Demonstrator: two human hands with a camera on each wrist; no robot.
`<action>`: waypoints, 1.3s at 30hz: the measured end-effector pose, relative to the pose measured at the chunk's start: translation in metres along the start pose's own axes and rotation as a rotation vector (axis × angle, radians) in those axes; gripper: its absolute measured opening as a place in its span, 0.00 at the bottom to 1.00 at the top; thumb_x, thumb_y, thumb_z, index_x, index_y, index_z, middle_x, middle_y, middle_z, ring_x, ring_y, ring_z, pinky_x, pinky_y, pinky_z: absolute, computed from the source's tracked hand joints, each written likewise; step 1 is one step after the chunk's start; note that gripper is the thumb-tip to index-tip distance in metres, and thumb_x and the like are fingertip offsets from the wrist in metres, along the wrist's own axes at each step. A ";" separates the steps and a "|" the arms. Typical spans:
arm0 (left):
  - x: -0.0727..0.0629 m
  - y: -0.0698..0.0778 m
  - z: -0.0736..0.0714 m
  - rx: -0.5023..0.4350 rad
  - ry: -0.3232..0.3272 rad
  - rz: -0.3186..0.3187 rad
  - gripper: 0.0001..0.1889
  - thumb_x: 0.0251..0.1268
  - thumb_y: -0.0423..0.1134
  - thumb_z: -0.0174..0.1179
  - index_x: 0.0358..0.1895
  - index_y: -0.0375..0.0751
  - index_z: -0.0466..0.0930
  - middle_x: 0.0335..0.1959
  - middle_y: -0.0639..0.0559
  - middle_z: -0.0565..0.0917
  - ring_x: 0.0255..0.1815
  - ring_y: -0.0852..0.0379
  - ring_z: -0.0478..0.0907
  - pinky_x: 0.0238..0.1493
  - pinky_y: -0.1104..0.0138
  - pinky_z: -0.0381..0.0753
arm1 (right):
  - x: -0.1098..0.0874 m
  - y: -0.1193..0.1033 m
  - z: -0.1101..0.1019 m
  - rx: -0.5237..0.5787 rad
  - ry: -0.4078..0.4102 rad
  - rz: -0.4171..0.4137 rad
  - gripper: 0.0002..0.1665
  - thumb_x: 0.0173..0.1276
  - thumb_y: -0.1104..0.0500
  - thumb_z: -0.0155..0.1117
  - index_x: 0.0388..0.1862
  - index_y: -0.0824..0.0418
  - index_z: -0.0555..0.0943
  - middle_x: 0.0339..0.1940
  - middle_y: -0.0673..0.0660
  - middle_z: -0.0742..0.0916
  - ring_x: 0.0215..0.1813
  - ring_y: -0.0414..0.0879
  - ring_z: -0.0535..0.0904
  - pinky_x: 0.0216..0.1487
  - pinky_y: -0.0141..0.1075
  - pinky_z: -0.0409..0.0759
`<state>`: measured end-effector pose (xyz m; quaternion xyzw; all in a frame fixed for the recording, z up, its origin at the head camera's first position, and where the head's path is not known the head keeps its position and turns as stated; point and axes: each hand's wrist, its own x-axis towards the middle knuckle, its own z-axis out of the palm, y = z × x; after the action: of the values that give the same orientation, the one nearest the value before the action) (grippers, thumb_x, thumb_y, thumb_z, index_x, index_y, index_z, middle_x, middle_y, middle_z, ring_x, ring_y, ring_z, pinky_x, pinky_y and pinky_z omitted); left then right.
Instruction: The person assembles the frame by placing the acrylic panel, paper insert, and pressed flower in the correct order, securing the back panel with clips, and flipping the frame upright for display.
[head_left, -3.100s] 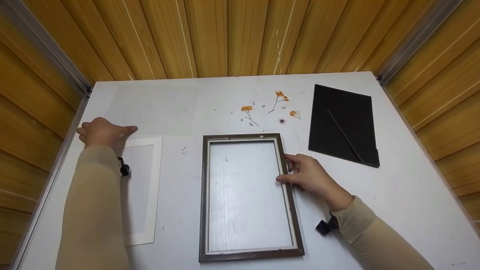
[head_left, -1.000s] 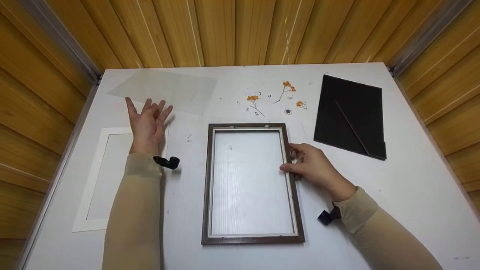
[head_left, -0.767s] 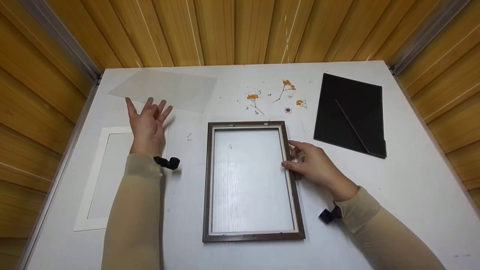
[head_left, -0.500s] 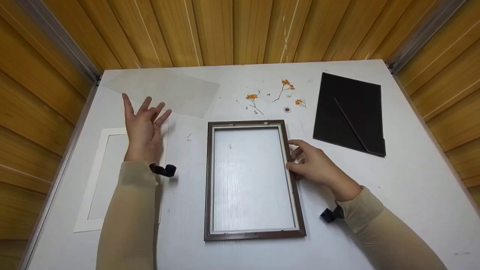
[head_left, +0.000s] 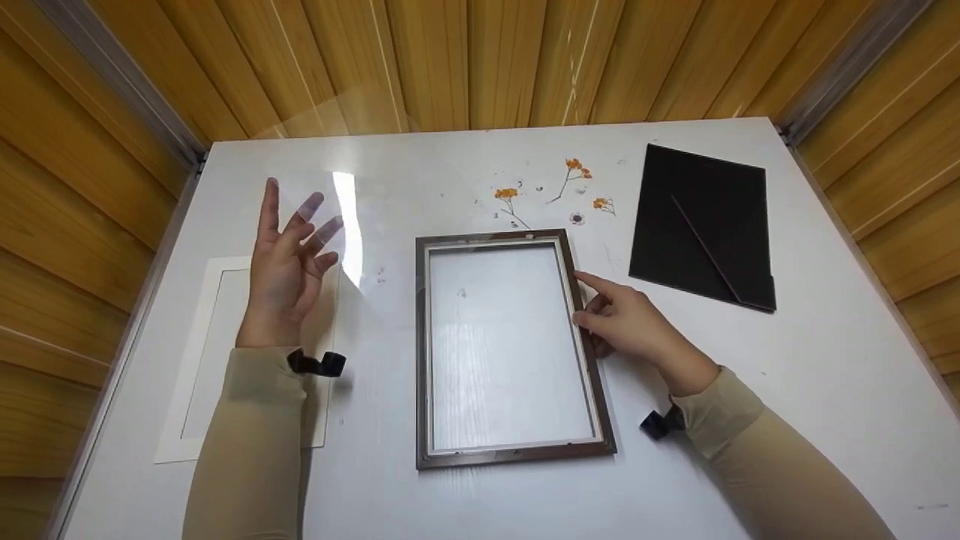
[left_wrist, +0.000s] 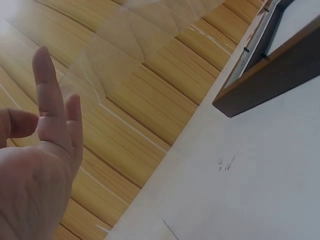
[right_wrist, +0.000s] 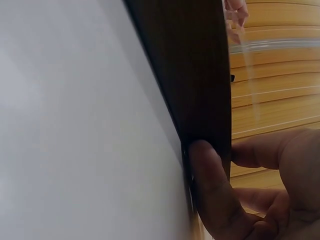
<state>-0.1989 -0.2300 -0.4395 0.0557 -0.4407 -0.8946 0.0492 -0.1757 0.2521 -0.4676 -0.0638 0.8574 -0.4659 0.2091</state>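
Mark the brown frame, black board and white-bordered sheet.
Brown frame (head_left: 480, 459): head view, on its near rail.
Black board (head_left: 720, 225): head view, middle of its face.
White-bordered sheet (head_left: 199, 330): head view, on its left border.

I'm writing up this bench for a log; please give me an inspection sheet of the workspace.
Surface: white table, with scattered specks.
Job's things: brown frame; clear sheet, raised and catching glare.
Clutter: white-bordered panel, partly hidden by the left arm; three orange sprigs and a small round flower; black board at far right.
Hands: left hand holds up the clear sheet; right hand grips the frame's right side.
Cables: nothing seen.
Surroundings: wood-look walls.
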 end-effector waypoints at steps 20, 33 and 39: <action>-0.009 -0.035 0.024 0.113 -0.174 -0.214 0.23 0.94 0.35 0.50 0.83 0.48 0.74 0.74 0.50 0.87 0.45 0.59 0.94 0.36 0.75 0.88 | -0.006 0.000 -0.001 0.001 -0.011 -0.012 0.48 0.82 0.59 0.71 0.94 0.55 0.62 0.46 0.63 0.88 0.28 0.43 0.90 0.30 0.40 0.93; -0.018 -0.046 0.033 0.237 -0.384 -0.326 0.32 0.87 0.27 0.54 0.88 0.49 0.67 0.82 0.45 0.78 0.51 0.54 0.96 0.39 0.64 0.96 | -0.003 -0.004 0.002 -0.029 0.054 -0.007 0.43 0.83 0.60 0.69 0.92 0.57 0.66 0.50 0.66 0.89 0.27 0.43 0.90 0.31 0.39 0.93; -0.038 -0.050 0.041 0.339 -0.373 -0.349 0.36 0.81 0.26 0.59 0.88 0.51 0.65 0.84 0.42 0.75 0.52 0.52 0.95 0.39 0.61 0.97 | -0.003 -0.005 0.004 -0.028 0.054 -0.011 0.43 0.83 0.59 0.68 0.92 0.57 0.66 0.50 0.65 0.89 0.27 0.42 0.90 0.31 0.39 0.93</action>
<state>-0.1693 -0.1622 -0.4519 -0.0272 -0.5689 -0.7980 -0.1971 -0.1714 0.2472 -0.4645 -0.0587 0.8688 -0.4565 0.1825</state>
